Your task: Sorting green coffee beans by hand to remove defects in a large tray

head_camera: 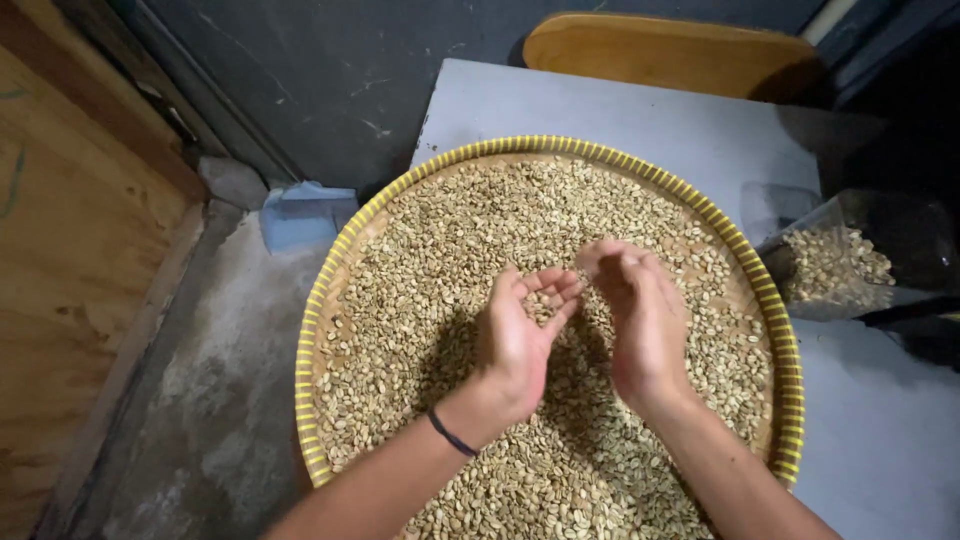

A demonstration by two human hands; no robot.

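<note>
A wide round woven tray with a yellow rim [312, 330] lies on a grey table and is covered with pale green-tan beans [470, 230]. My left hand [520, 335] hovers over the middle of the tray, palm up and cupped, with a small heap of beans in it. A dark band circles that wrist. My right hand [640, 320] is just to its right, back toward the camera, fingers curled down close to the left hand's fingertips. Whether the right hand holds any beans is hidden.
A clear plastic bag [835, 265] holding more beans lies at the right on the grey table [880, 430]. A wooden board [670, 55] stands behind the table. A blue dustpan [300, 215] rests on the concrete floor at the left, beside a wooden panel [70, 250].
</note>
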